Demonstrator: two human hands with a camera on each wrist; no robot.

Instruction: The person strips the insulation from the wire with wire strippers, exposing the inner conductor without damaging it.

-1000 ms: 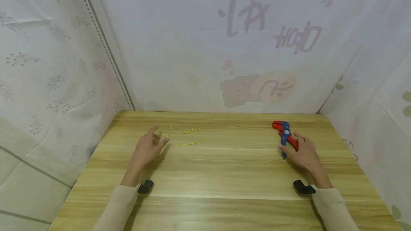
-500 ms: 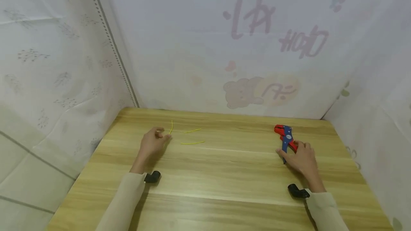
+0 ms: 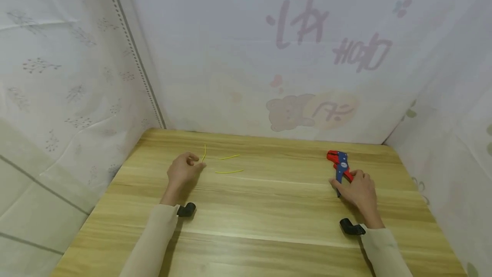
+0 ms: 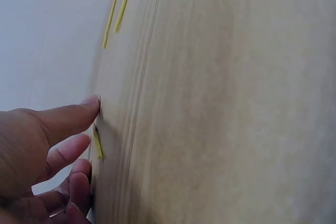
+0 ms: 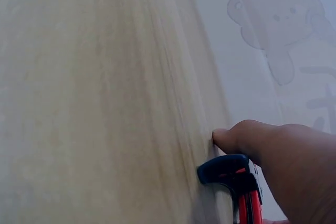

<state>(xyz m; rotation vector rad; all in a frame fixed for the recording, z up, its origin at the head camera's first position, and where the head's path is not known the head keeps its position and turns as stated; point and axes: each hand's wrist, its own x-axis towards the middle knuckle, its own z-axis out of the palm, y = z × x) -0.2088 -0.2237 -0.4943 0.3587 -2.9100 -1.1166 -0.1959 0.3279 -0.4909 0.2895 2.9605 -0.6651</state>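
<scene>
A yellow wire [image 3: 205, 153] lies partly behind my left hand [image 3: 181, 169]. In the left wrist view its end [image 4: 98, 142] shows between thumb and forefinger, which stand apart close to the table; the other fingers are loosely curled. Two more yellow wires [image 3: 229, 157] [image 3: 229, 172] lie to the right, also seen at the top of the left wrist view. My right hand [image 3: 360, 189] holds the handles of a blue and red wire stripper [image 3: 341, 165] lying on the table, thumb across the blue handle, fingers at the red one. Those fingers are mostly hidden in the right wrist view.
A wood-grain table [image 3: 269, 217] reaches back to a pale printed cloth [image 3: 215, 72]. Similar cloths hang at the left and right sides. Black wrist cameras [image 3: 186, 210] [image 3: 351, 227] stick out inward from both cuffs.
My left hand has moved slightly right toward the nearest wire, thumb and fingers drawing closer together. The right hand's fingers have drawn in at the stripper's handles. The head view shifted slightly.
</scene>
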